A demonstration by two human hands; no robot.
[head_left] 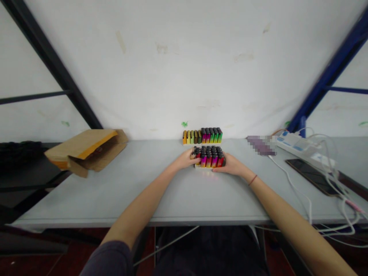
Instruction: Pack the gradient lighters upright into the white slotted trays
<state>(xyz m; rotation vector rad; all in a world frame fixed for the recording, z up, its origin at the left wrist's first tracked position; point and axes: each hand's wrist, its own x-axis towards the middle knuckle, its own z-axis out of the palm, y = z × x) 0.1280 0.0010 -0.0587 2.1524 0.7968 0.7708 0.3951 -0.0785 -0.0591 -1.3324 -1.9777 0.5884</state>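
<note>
A tray of lighters [209,160] in red, pink and purple with black tops stands upright on the grey table. My left hand [187,158] grips its left end, fingers wrapped round the side. At the right end, my right hand [231,164] holds the same tray, its thumb along the lower front edge. Just behind, against the wall, is a second row of lighters [212,136], yellow and brown on the left, pink and green on the right. The fingertips behind the front tray are partly hidden.
An open cardboard box [83,147] lies at the table's left. On the right are a blurred purple item [261,145], a white power strip [304,149] with tangled cables, and a dark phone [312,176]. A white wall [172,76] stands behind the table.
</note>
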